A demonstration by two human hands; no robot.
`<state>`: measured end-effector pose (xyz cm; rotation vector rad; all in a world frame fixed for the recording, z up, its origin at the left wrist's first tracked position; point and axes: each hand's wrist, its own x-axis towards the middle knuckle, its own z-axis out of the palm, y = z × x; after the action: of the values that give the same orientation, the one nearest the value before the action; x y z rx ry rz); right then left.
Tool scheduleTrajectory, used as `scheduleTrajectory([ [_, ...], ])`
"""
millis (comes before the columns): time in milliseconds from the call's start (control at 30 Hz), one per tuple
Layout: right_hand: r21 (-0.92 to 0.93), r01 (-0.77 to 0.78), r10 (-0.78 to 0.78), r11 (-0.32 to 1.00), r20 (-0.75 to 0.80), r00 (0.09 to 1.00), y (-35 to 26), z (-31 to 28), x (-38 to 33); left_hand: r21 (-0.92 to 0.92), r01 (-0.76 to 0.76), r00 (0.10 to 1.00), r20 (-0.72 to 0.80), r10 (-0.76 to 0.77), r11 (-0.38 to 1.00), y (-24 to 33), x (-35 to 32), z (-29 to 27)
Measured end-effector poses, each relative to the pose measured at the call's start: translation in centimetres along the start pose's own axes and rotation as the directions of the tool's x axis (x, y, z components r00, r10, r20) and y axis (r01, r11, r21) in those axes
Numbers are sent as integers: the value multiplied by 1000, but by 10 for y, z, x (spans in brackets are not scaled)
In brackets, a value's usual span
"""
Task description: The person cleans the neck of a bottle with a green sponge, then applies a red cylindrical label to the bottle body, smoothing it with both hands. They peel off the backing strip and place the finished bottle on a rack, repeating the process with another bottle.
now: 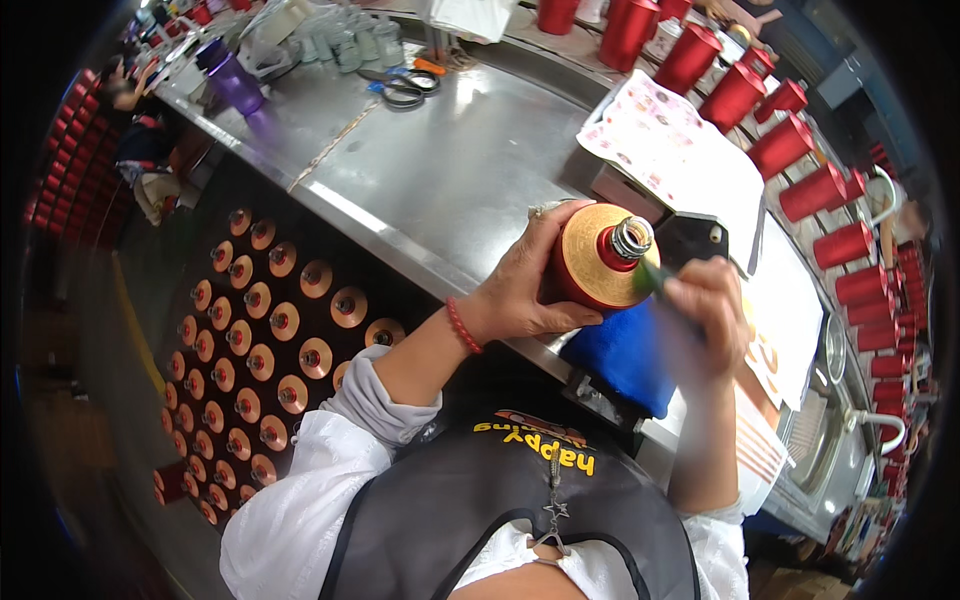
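A red bottle (588, 262) with a gold shoulder and an uncapped, threaded glass neck is tilted toward me over the table's near edge. My left hand (515, 280) is closed around its body, thumb on the near side. My right hand (712, 305), smeared by motion, is at the right of the bottle's shoulder with its fingers closed on a small green piece (650, 278). That piece is at the shoulder's edge, close below the neck; its kind is too blurred to make out. Under the bottle lies a blue cloth (630, 365) at the table edge.
The metal table (470, 140) carries scissors (405, 88), a purple bottle (235, 80), small glass bottles (350, 40) and printed sheets (665, 130). Several red bottles (785, 145) line the far right, beyond a sink (815, 440). Gold-shouldered bottles (285, 320) stand in rows at left. A person (145, 150) sits far left.
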<state>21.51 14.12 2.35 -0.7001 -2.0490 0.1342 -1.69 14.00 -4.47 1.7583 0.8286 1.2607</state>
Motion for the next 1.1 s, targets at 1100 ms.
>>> scheduleTrajectory([
  [1100,564,-583,639,585,122,760,45,18,-17,165,-194,973,-93,211,967,7,5,-36],
])
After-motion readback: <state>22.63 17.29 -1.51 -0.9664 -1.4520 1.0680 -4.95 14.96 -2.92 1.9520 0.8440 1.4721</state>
